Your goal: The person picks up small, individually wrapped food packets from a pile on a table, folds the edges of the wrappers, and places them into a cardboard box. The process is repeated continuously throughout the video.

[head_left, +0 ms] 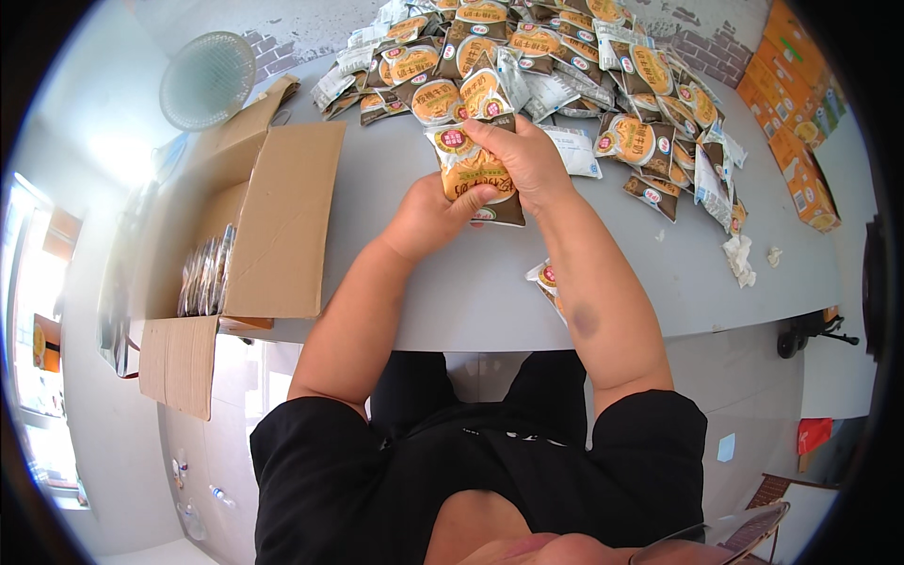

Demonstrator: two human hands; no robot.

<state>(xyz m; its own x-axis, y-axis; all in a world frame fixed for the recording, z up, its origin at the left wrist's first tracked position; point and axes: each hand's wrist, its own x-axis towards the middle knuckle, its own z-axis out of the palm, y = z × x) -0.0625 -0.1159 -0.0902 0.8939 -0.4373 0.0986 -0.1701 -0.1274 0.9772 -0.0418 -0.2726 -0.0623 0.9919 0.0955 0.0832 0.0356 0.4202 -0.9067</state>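
Note:
My left hand (431,215) and my right hand (533,162) grip one printed milk pouch (470,159) over the grey table (438,304). My left thumb presses its lower front, while my right thumb lies across the upper part. The pouch is orange, brown and white and bears writing. Just beyond my hands rises a large heap of similar pouches (537,42), some showing their white backs. Another pouch (544,275) lies near the table's front edge, partly hidden by my right forearm.
An opened cardboard box (282,226) stands at the left with its flaps out, a row of pouches (208,272) upright inside. Orange cartons (798,169) are stacked at the right. Crumpled tissue (739,260) lies at the table's right. A round mesh basket (207,81) is beyond the box.

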